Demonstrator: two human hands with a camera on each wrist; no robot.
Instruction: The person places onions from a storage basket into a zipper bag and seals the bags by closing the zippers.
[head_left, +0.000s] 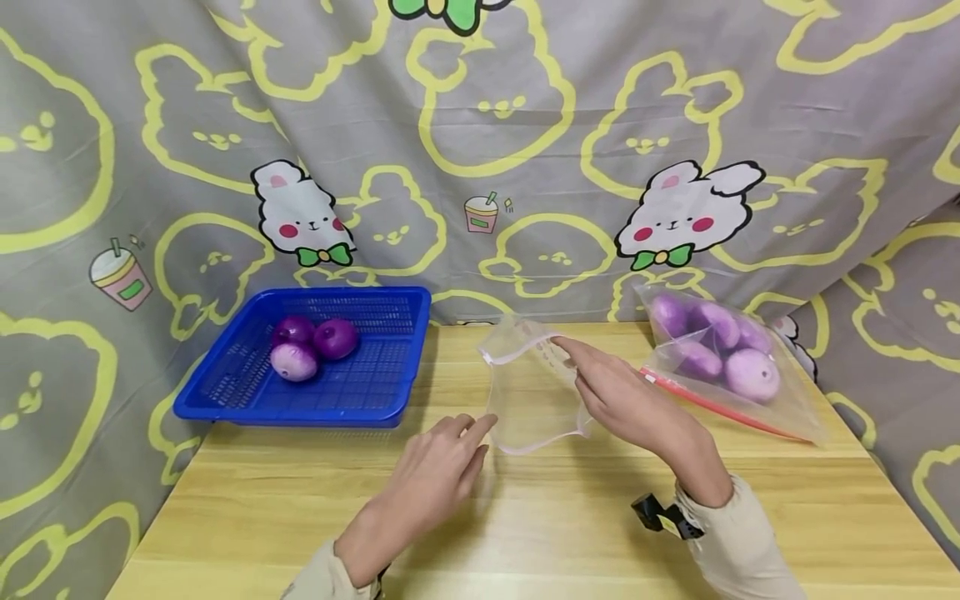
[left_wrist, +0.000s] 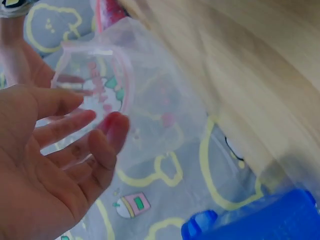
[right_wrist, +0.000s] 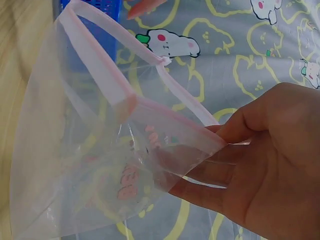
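Purple onions [head_left: 335, 339] sit unbagged in blue basket [head_left: 300, 414], others already in red-zip bag [head_left: 727, 407]; clear bag [head_left: 534, 390] empty, right hand [head_left: 626, 398] pinching its rim, left hand [head_left: 438, 458] fingers relaxed.

I count one blue basket [head_left: 300, 415] with three onions [head_left: 294, 362] left of frame, one clear bag [head_left: 534, 404] and two hands [head_left: 438, 462] mid-frame, one red-zippered bag [head_left: 727, 407] showing five onions [head_left: 752, 375] at right.
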